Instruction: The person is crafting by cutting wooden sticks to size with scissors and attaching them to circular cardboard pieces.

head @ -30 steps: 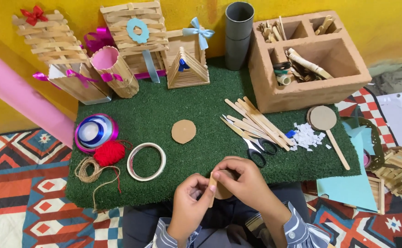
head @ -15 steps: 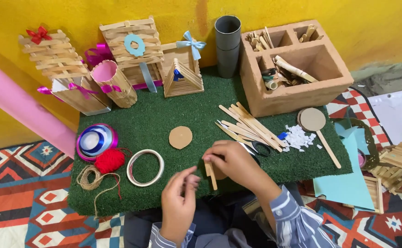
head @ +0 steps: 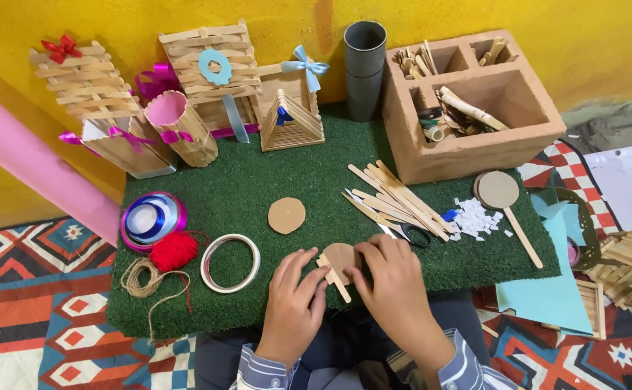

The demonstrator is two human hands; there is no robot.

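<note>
My left hand (head: 292, 302) and my right hand (head: 390, 284) rest on the green turf mat (head: 243, 198) near its front edge. Between them lies a round brown cardboard disc (head: 339, 257) with a wooden craft stick (head: 338, 283) under it. The fingertips of both hands press on the disc and the stick. A second cardboard disc (head: 287, 215) lies loose just beyond my left hand. A pile of wooden craft sticks (head: 392, 196) lies beyond my right hand, with black-handled scissors (head: 408, 232) at its near end.
A tape ring (head: 230, 263), red yarn (head: 173, 250), twine (head: 141, 278) and a ribbon spool (head: 151, 219) lie at the left. Stick-built models (head: 290, 115) and a grey tube (head: 364, 68) stand at the back. A brown compartment box (head: 467, 108) stands at the right, beside a cardboard paddle (head: 502, 198).
Both hands came down from above my lap onto the mat. The disc and stick, held in the air before, now lie on the turf under my fingertips.
</note>
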